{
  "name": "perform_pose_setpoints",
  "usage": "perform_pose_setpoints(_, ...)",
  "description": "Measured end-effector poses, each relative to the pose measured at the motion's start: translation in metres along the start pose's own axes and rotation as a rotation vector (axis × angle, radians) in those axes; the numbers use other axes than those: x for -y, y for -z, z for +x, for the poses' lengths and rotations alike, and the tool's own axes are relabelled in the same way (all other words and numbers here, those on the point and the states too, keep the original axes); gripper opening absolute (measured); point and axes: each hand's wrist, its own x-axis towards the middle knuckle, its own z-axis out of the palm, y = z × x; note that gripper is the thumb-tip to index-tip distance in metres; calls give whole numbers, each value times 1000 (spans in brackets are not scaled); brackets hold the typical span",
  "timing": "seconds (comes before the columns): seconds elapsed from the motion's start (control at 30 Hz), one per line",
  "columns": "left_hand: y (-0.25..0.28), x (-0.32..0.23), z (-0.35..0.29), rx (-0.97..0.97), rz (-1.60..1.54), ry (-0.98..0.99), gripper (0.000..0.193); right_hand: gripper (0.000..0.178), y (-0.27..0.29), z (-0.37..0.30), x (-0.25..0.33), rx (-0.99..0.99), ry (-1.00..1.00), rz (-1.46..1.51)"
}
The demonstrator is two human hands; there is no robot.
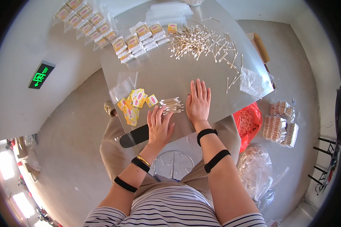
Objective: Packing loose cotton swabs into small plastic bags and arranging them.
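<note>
Plastic packs hold cotton swabs; left hand and right hand are spread.

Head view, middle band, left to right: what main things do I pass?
Green wall sign → yellow cards → small row of cotton swabs → right hand → red bag → clear-wrapped packs on the floor.
</note>
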Motion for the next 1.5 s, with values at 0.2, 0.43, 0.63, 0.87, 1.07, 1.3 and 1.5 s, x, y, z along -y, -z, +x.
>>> perform_pose_setpoints(0.2,-2,1,0,-7,-4,5,49,59,-1,1,0,-9,5,-5)
perform_pose_setpoints(0.43,-3,1,0,-10,-16,7,47,60,-1,1,0,-25,18,-24)
perform_pose_setpoints(0.63,-2,2,2,-22,-17,6,49,59,-1,1,0,-36,23,-19)
perform_pose_setpoints(0.87,0,3,4,-12,-22,17,52,59,1,1,1,-52,24,3)
perform_pose_setpoints(1.07,1,2,5,-5,-25,11,54,59,-1,1,0,-57,26,-1)
perform_pose_setpoints(1.3,3,1,10,-25,-32,14,62,58,0,2,0,-68,31,11)
perform_pose_setpoints(1.5,2,3,10,-17,-30,23,62,58,0,2,1,-64,28,5)
